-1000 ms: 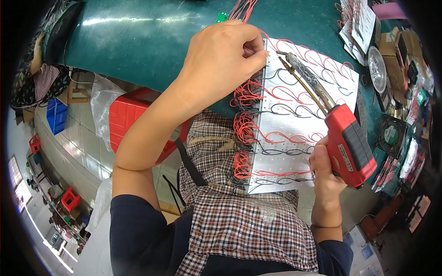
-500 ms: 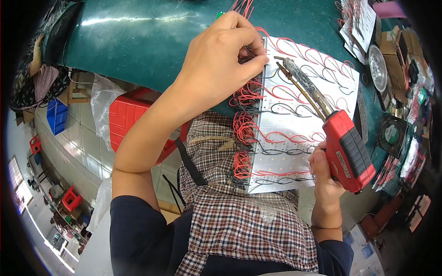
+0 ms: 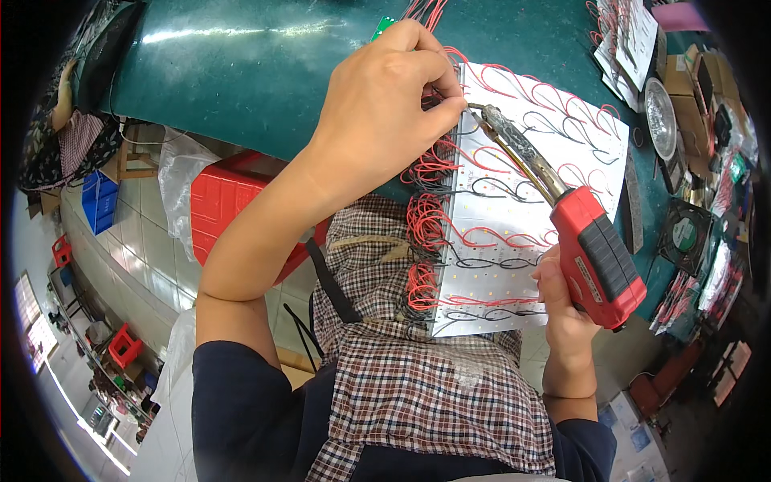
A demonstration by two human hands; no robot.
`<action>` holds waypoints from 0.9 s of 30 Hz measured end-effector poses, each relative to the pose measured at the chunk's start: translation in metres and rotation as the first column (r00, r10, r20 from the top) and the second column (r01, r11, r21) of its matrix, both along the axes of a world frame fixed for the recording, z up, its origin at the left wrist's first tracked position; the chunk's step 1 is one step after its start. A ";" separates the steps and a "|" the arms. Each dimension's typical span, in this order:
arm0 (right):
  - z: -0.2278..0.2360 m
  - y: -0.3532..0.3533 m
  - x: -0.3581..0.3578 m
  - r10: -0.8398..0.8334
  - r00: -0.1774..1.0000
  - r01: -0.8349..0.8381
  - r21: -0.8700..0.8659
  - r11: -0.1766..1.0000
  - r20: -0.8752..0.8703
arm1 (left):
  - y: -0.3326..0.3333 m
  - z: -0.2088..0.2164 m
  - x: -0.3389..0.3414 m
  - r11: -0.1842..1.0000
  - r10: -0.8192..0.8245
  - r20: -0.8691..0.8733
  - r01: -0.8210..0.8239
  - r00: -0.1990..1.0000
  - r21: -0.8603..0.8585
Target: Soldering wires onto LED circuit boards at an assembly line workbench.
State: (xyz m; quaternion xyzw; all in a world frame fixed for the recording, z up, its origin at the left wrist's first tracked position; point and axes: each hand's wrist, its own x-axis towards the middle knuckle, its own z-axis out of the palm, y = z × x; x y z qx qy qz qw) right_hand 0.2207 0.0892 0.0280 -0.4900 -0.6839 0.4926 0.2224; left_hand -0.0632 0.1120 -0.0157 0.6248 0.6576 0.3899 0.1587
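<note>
My right hand [image 3: 566, 309] is wrapped round the handle of a red and black soldering gun [image 3: 598, 253]. Its thin bent tip reaches up and left to the far left edge of a white circuit board [image 3: 490, 285]. At that edge my left hand [image 3: 393, 112] pinches a thin wire between thumb and forefinger, right beside the tip. Rows of red and black wires lie looped across the board. More wires bunch in a thick bundle [image 3: 426, 221] along its left side. The wire's end is hidden by my fingers.
The board rests partly on a green table [image 3: 233, 76] and partly over my checked apron [image 3: 434, 386]. A red stool [image 3: 233, 209] stands left below the table. At the right are a metal dish [image 3: 658, 112], a cardboard box [image 3: 691, 88] and a small fan [image 3: 685, 229].
The soldering gun has shifted up and left, bringing its tip from a small distance away to my left fingertips. My left hand has hardly moved and keeps its pinch.
</note>
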 end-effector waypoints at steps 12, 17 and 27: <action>0.002 -0.004 0.003 -0.161 0.982 0.158 -0.038 0.987 -0.096 | 0.001 0.000 0.000 1.000 -0.005 -0.004 0.005 1.000 0.001; -0.004 -0.003 -0.005 -0.125 0.988 0.132 0.083 0.988 -0.089 | -0.001 0.000 -0.002 1.000 -0.005 -0.049 0.005 0.999 -0.015; 0.001 -0.001 -0.005 -0.243 0.946 0.261 0.058 0.964 -0.216 | 0.004 -0.005 -0.081 0.978 0.189 0.065 -0.182 0.980 -0.098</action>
